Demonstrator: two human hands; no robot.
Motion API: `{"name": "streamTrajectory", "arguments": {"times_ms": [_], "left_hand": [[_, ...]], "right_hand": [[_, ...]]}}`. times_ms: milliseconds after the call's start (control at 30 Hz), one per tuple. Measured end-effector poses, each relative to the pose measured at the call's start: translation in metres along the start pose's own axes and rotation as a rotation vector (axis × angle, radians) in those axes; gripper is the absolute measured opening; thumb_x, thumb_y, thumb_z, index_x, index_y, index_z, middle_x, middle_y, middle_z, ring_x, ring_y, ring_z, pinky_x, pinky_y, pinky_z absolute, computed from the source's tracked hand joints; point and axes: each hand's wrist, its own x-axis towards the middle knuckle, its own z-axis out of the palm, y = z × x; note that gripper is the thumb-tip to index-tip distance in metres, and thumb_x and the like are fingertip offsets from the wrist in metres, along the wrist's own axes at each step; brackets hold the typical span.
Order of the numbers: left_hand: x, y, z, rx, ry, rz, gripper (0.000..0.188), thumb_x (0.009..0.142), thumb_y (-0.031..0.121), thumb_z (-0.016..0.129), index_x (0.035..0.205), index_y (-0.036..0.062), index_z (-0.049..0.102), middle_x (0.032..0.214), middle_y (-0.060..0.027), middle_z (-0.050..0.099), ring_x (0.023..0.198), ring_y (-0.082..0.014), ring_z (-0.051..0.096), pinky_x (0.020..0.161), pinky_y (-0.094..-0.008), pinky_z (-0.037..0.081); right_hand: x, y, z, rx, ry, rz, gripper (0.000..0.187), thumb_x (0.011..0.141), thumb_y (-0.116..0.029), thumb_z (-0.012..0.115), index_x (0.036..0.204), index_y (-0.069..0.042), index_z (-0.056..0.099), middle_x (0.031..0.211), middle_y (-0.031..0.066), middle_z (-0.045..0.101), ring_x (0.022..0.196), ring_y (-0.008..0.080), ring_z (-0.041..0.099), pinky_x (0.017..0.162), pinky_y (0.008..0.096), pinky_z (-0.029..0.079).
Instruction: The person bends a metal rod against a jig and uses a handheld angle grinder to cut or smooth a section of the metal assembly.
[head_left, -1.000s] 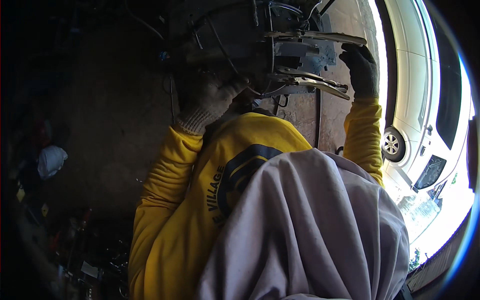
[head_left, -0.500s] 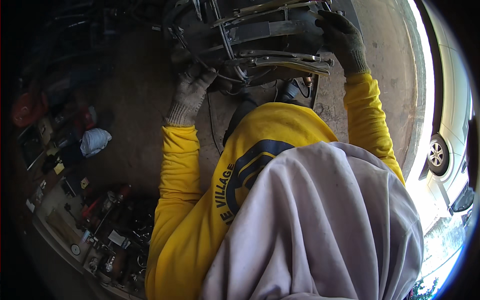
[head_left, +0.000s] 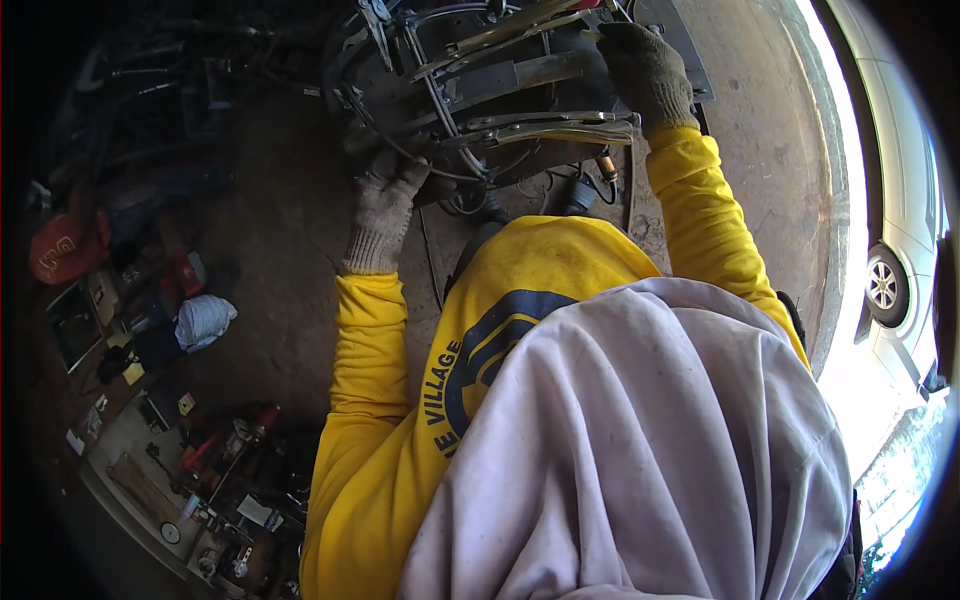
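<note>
My left hand (head_left: 385, 205), in a grey knit glove, is closed at the near left side of a dark metal plate (head_left: 395, 95). Its fingertips meet a thin curved metal rod (head_left: 385, 132) there. My right hand (head_left: 650, 75), gloved alike, reaches over the plate's right side with its fingers curled beside the handle ends of the clamps; what they hold is hidden. Locking pliers (head_left: 545, 128) lie across the near edge, and another pair (head_left: 520, 28) sits farther back. A second bent rod (head_left: 432, 90) runs across the plate between my hands.
Below the plate, a copper-coloured torch-like tip (head_left: 607, 165) and a dark cable (head_left: 428, 250) hang near my shoes. Tools and parts crowd a bench (head_left: 120, 470) at lower left, with a red cap (head_left: 70, 245) beyond. A light-coloured car (head_left: 895, 200) stands outside at right.
The view has turned slightly. My right hand and the clamped plate have shifted a little left in the picture; my left hand sits slightly lower, still at the rod.
</note>
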Motion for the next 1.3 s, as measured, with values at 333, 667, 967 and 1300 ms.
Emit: {"name": "streamTrajectory", "arguments": {"times_ms": [333,667,967,1300], "left_hand": [[0.001,0.006,0.001,0.041,-0.078,-0.026,0.032,0.095,0.004,0.064,0.127,0.0054,0.063,0.118,-0.0062,0.068,0.104,-0.0174,0.066,0.088,-0.0316,0.057],[-0.074,0.048,-0.023,0.301,-0.176,0.371,0.020,0.100,0.014,0.061,0.115,0.0013,0.063,0.104,-0.0077,0.070,0.095,-0.0208,0.069,0.075,-0.0360,0.058],[-0.080,0.088,0.137,1.248,-0.563,0.848,0.020,0.097,0.017,0.061,0.112,0.0058,0.067,0.098,-0.0151,0.071,0.081,-0.0302,0.069,0.070,-0.0382,0.056],[-0.007,-0.002,0.190,1.858,0.116,0.679,0.031,0.099,0.024,0.054,0.129,0.0165,0.060,0.098,-0.0159,0.070,0.079,-0.0345,0.071,0.063,-0.0447,0.058]], "right_hand": [[0.008,-0.015,0.004,-0.252,-0.175,-0.159,0.034,0.094,-0.040,0.062,0.122,-0.022,0.070,0.109,0.0114,0.073,0.100,0.0322,0.070,0.085,0.0409,0.055],[-0.092,0.084,-0.016,0.566,0.272,0.406,0.042,0.093,-0.031,0.071,0.126,-0.007,0.067,0.109,0.0144,0.074,0.099,0.0168,0.069,0.085,0.0297,0.053],[-0.204,0.158,0.022,0.431,-0.245,0.731,0.041,0.093,-0.034,0.066,0.126,-0.011,0.068,0.123,0.0165,0.069,0.115,0.0292,0.066,0.099,0.0366,0.050],[-0.203,0.230,0.021,0.364,-0.632,0.688,0.049,0.093,-0.044,0.060,0.128,-0.010,0.067,0.130,0.0184,0.065,0.122,0.0349,0.061,0.104,0.0404,0.047]]}}
